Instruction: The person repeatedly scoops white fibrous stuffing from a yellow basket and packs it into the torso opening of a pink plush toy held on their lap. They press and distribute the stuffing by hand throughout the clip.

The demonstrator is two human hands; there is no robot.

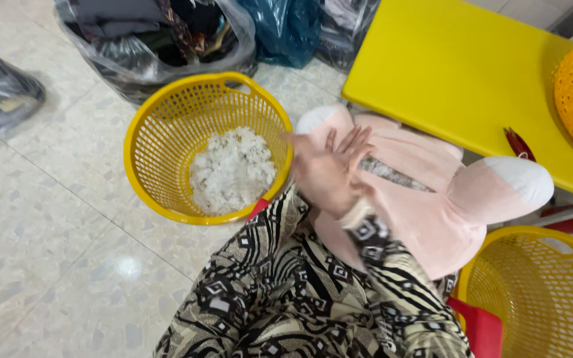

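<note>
We hold our right hand (329, 171), fingers spread and holding nothing, above the pink plush toy (432, 199), beside the yellow basket (147, 152) of white stuffing (232, 170) on the speckled tile floor (54, 219); yellow counter (445, 73) adjacent.

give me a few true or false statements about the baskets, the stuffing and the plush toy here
1. The yellow basket on the floor holds a heap of white stuffing. True.
2. The plush toy is blue. False: it is pale pink with white ends.
3. The right hand is open, palm up, with nothing in its grip. True.
4. The second yellow basket at lower right is full of stuffing. False: no stuffing shows in it.
5. The toy has an open seam with stuffing showing. True.
6. The yellow board lies inside the basket. False: it sits apart, above the toy.
</note>
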